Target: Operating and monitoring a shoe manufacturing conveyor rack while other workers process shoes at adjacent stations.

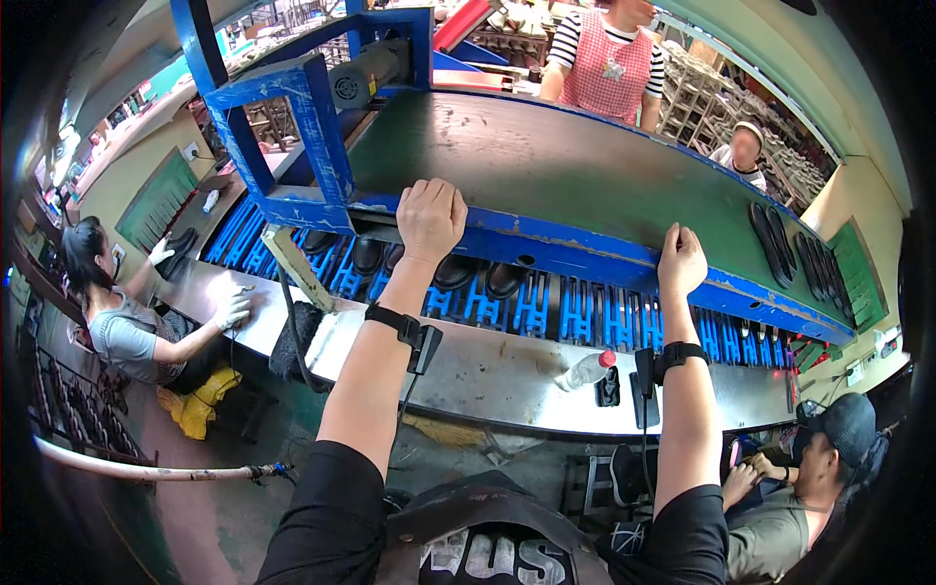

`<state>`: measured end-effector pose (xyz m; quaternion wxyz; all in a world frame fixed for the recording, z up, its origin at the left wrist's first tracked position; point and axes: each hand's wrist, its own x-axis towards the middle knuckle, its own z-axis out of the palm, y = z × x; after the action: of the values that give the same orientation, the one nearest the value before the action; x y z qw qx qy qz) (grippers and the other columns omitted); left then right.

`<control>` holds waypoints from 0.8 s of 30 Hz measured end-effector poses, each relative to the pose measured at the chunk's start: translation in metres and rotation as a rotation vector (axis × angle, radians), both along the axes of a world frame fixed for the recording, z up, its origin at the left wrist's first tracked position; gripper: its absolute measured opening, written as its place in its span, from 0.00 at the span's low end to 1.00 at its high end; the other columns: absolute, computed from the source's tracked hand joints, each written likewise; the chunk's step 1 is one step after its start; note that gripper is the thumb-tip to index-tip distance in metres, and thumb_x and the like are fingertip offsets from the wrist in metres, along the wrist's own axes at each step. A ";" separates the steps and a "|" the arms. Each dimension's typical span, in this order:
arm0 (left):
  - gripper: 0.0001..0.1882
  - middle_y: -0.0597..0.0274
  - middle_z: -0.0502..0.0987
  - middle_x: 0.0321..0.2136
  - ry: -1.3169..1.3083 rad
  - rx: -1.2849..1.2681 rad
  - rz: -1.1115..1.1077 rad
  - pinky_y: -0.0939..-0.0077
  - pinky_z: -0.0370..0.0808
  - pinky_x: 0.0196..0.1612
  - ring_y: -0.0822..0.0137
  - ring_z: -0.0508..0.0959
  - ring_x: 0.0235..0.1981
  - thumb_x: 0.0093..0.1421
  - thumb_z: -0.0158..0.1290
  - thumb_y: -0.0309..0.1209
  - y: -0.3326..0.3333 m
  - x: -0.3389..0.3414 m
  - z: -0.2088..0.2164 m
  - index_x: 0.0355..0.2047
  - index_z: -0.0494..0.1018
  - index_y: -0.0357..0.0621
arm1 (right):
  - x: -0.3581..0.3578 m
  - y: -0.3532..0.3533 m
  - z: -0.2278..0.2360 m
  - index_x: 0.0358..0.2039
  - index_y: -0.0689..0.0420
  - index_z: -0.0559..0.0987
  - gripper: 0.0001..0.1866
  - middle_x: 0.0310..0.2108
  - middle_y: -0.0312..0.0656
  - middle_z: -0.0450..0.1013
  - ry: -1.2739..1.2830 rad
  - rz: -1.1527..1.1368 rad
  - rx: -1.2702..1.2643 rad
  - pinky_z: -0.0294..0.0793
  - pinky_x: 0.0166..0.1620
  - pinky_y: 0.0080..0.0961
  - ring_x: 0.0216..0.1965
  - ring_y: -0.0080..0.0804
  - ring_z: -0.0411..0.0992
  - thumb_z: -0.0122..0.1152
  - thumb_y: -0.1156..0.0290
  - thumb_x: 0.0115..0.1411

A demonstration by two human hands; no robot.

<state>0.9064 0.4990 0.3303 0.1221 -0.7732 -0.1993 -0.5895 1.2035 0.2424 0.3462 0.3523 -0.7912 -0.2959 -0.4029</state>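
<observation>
Both my arms reach forward over a lower metal bench to the near edge of a raised conveyor with a green belt (556,166) and a blue frame. My left hand (432,216) is closed in a fist at that edge, left of the middle. Farther right, my right hand (682,261) is also closed, touching or just over the same edge. What either hand holds, if anything, is hidden by the curled fingers. Black straps with small devices circle both wrists. Under the raised belt, black shoes (502,280) stand among blue racks (585,310).
Black soles (772,244) lie at the belt's right end. A clear bottle with a red cap (587,371) is on the metal bench (468,361), beside a small black tray (607,388). A gloved person (146,312) works at left; others are at right and beyond the belt.
</observation>
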 end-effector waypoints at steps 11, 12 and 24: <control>0.09 0.59 0.70 0.21 -0.064 -0.050 -0.009 0.59 0.68 0.33 0.56 0.73 0.28 0.51 0.57 0.31 -0.001 -0.002 -0.001 0.18 0.69 0.48 | 0.012 0.000 -0.013 0.27 0.56 0.81 0.18 0.29 0.49 0.77 0.061 0.080 0.080 0.73 0.32 0.41 0.29 0.50 0.76 0.56 0.55 0.66; 0.08 0.57 0.71 0.21 -0.098 -0.036 -0.037 0.58 0.69 0.32 0.54 0.73 0.27 0.50 0.57 0.29 -0.003 -0.007 0.001 0.19 0.69 0.47 | 0.009 0.001 -0.013 0.29 0.56 0.81 0.19 0.30 0.49 0.78 0.113 0.058 -0.005 0.74 0.33 0.41 0.29 0.51 0.76 0.55 0.54 0.66; 0.07 0.61 0.68 0.22 -0.158 -0.039 -0.052 0.64 0.68 0.34 0.59 0.71 0.28 0.49 0.58 0.28 -0.007 -0.005 0.001 0.19 0.70 0.44 | 0.061 -0.011 -0.026 0.47 0.57 0.83 0.26 0.44 0.48 0.80 0.145 -0.060 -0.182 0.77 0.42 0.41 0.42 0.49 0.79 0.50 0.47 0.69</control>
<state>0.9012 0.4920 0.3312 0.0757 -0.7315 -0.1995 -0.6476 1.2649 0.2316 0.3201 0.2872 -0.8555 -0.2811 -0.3265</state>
